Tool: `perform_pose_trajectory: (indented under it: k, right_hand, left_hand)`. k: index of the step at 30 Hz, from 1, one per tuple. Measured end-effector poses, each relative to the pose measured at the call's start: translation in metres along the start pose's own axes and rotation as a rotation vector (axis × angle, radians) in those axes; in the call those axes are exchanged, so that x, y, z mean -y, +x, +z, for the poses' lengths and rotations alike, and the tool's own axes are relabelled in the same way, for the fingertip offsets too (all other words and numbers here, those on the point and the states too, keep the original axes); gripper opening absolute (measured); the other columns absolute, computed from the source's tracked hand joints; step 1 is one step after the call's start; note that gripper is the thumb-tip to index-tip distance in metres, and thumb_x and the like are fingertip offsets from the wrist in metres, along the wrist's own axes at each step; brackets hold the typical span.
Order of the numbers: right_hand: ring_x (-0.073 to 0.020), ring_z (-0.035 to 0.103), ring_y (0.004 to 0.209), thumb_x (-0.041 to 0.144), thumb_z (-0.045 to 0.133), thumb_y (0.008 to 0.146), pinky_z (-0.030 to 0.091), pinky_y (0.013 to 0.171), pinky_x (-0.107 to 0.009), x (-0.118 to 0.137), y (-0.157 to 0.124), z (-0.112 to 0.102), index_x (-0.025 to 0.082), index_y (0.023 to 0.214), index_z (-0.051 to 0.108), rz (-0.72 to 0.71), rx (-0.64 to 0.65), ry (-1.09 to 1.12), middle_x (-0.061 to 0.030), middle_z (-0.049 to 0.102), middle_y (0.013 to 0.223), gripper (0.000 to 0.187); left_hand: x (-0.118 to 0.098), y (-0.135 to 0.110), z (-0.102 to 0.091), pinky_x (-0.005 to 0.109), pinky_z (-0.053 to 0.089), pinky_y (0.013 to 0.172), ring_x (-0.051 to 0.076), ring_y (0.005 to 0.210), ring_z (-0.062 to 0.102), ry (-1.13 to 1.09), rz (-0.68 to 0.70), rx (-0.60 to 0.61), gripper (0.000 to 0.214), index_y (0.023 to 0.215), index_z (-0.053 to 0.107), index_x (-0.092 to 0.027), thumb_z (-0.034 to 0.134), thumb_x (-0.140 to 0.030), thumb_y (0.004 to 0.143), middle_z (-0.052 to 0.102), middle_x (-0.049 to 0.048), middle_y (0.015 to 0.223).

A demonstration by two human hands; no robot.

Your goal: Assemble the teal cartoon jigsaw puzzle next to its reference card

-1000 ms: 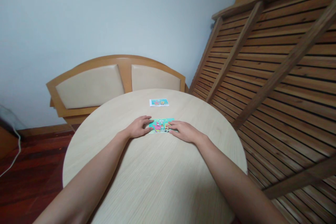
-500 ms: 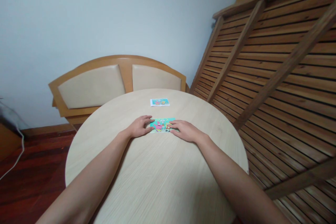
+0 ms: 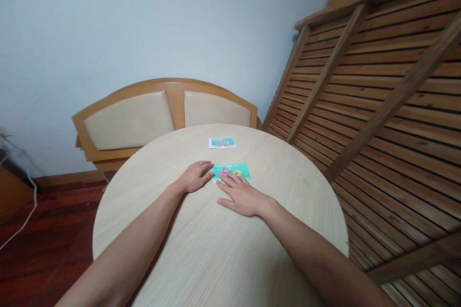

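Observation:
A turquoise cartoon picture sheet point(image 3: 242, 169), printed with pink and yellow figures, lies flat on the round table point(image 3: 201, 244). At its left edge rests my left hand point(image 3: 195, 176), fingers stretched out and fingertips touching the sheet. My right hand point(image 3: 243, 195) is open with spread fingers over the sheet's lower edge, covering part of the print; its thumb points left over the bare tabletop. Farther back on the table lies a smaller picture card point(image 3: 222, 143) with a white border and a similar cartoon print, apart from both hands.
Behind the table stands a wooden headboard point(image 3: 176, 105) with cream padded panels, against a pale wall point(image 3: 162, 19). A slatted wooden frame point(image 3: 360, 105) leans along the right side. A white cable point(image 3: 35, 196) hangs at the left above the dark red floor point(image 3: 61, 230).
My right hand has moved from the sheet's right edge down and left to its lower edge, uncovering the right side. My left hand stays at the left edge. The view has shifted slightly.

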State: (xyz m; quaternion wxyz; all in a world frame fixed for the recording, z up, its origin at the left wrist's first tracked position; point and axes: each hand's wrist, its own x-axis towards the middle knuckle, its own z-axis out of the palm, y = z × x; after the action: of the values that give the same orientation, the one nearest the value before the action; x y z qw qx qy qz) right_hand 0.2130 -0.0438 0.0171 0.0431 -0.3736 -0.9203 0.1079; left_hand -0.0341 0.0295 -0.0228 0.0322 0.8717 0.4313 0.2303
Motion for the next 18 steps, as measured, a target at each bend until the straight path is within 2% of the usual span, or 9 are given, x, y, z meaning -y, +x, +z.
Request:
perform_pose_trajectory:
  k: [4,10,18]
  right_hand:
    - [-0.0374,0.018,0.149,0.063,0.035,0.096,0.018,0.118,-0.057,-0.015,-0.004,-0.004,0.015,0.153,0.035,0.157,-0.001,-0.036,-0.0172,0.023,0.161,0.074]
    - [-0.0399,0.003,0.151,0.069,0.030,0.095,0.014,0.116,-0.064,-0.058,0.004,-0.006,0.020,0.157,0.024,0.406,0.033,0.032,-0.0105,0.005,0.165,0.079]
    - [-0.0378,-0.009,0.150,0.070,0.025,0.094,0.006,0.117,-0.064,-0.117,0.035,-0.011,0.022,0.157,0.022,0.591,-0.005,0.052,-0.0087,0.000,0.166,0.079]
  left_hand:
    - [-0.001,0.000,0.001,0.043,0.038,0.113,0.026,0.130,0.052,0.047,-0.022,0.015,0.053,0.130,0.059,-0.014,0.038,-0.052,0.099,0.056,0.0146,0.139]
    - [-0.011,0.002,0.004,0.047,0.037,0.113,0.029,0.131,0.050,0.101,-0.087,0.023,0.055,0.131,0.059,-0.016,0.044,-0.056,0.095,0.054,0.0157,0.141]
    - [-0.027,0.006,0.009,0.054,0.034,0.113,0.036,0.134,0.045,0.115,-0.147,0.024,0.059,0.132,0.058,-0.019,0.045,-0.060,0.093,0.051,0.0157,0.143]
